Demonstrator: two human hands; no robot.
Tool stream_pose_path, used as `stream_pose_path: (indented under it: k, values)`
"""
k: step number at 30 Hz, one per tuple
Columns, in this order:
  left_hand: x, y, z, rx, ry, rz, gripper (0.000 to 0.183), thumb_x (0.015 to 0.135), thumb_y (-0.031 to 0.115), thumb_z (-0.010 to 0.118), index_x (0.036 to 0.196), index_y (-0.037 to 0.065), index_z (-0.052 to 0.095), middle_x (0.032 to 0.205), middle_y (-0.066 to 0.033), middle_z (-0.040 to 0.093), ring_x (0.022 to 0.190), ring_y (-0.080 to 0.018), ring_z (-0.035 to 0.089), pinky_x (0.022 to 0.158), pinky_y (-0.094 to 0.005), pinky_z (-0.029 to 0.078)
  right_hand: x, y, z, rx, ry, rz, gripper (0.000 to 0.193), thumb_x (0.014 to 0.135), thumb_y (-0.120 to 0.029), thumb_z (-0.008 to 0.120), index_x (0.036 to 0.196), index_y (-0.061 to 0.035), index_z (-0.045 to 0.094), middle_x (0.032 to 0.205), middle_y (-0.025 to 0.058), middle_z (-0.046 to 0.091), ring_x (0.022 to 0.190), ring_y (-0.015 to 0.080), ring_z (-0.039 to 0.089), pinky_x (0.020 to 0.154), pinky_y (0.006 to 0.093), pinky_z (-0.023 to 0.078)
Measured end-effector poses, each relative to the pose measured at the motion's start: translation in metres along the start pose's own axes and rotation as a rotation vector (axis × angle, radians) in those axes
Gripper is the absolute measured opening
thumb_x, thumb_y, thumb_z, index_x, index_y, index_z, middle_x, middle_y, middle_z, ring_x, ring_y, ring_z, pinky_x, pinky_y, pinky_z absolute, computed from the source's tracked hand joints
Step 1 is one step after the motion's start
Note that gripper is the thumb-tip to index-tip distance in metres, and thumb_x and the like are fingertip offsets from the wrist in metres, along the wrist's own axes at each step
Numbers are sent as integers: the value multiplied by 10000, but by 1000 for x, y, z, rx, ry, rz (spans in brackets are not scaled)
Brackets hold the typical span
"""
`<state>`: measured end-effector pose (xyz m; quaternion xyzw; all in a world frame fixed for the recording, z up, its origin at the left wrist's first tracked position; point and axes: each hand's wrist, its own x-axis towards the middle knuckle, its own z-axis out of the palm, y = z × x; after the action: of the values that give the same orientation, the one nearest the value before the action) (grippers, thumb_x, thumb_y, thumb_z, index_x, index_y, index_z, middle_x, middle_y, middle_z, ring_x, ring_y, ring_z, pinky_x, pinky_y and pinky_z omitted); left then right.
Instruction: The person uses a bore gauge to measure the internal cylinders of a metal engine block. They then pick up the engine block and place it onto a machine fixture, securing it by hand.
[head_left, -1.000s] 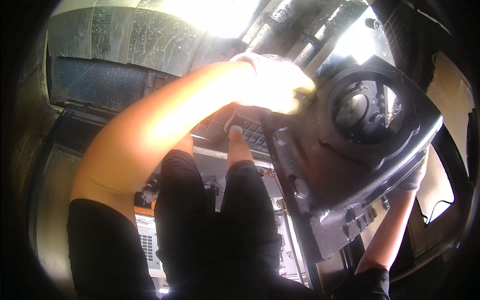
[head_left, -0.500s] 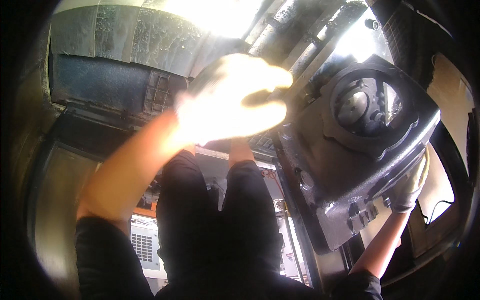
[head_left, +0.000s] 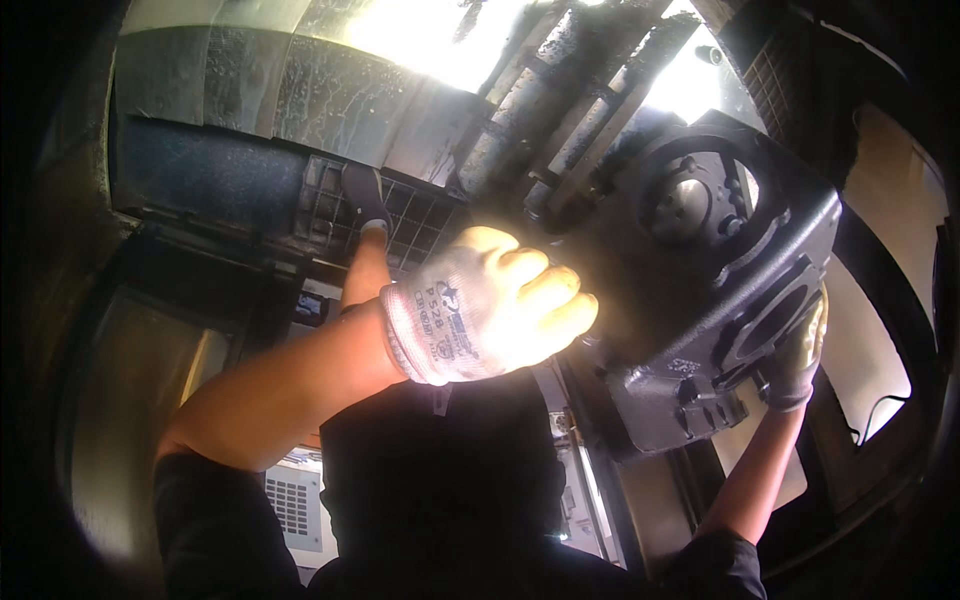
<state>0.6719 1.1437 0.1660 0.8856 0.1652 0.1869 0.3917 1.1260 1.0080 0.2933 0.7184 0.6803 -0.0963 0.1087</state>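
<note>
A large dark metal housing (head_left: 650, 330) stands tilted at the right, with a round flanged opening at its top and a second ring-shaped opening on its side. My right hand (head_left: 800, 350), in a pale glove, grips the housing's lower right side; its fingertips are partly hidden. My left hand (head_left: 505, 305), in a white knitted glove with printing on the back, is in front of the housing's left edge. Its fingers are curled closed. What lies inside them, if anything, is hidden, and contact with the housing cannot be made out.
Overlapping metal cover plates (head_left: 340, 95) and dark rails (head_left: 590, 110) run across the far side under bright light. A shoe (head_left: 362, 192) rests on a metal grating (head_left: 415, 225). A grey vented cabinet (head_left: 292, 505) shows low down at the left.
My left hand has come down and toward the housing, its fingers curling in. The housing has tilted, showing its side opening, while my right hand stays on it. A shoe now shows on the grating.
</note>
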Motion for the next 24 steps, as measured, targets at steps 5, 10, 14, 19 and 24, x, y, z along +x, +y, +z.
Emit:
stream_pose_path:
  k: [5,10,14,19,24]
  values:
    - [5,-1,-1,-34,24,-17,263,842,197,753,1092,122,780,1026,-73,783,876,-232,762,786,-372,593,-5,0,10,744,31,465,557,1180,-370,353,1568,15,457,1538,155,537,1397,245,528,1207,389,392]
    - [0,-5,4,-11,57,24,299,822,159,724,1112,108,773,1043,-88,777,903,-250,750,799,-390,575,-5,2,22,663,74,399,533,1175,-335,368,1555,25,466,1518,164,551,1390,250,535,1206,374,394]
    - [-1,-1,9,-32,113,46,355,780,129,710,1125,57,750,1062,-112,768,920,-268,735,832,-409,554,-5,2,22,966,88,533,774,1097,-572,497,1600,9,402,1547,161,514,1406,263,523,1206,404,406]
    - [7,0,-6,-68,40,48,394,753,89,691,1137,37,757,1097,-137,779,912,-298,741,829,-422,560,-3,-11,22,859,194,413,501,1145,-311,448,1514,22,508,1467,171,582,1352,263,547,1187,375,393]
    - [30,12,-20,-153,-62,-14,354,749,-12,675,1098,1,732,1054,-174,777,935,-377,749,809,-443,587,-4,2,20,665,204,501,505,1097,-345,560,1493,-31,575,1471,196,627,1386,296,567,1184,367,406]
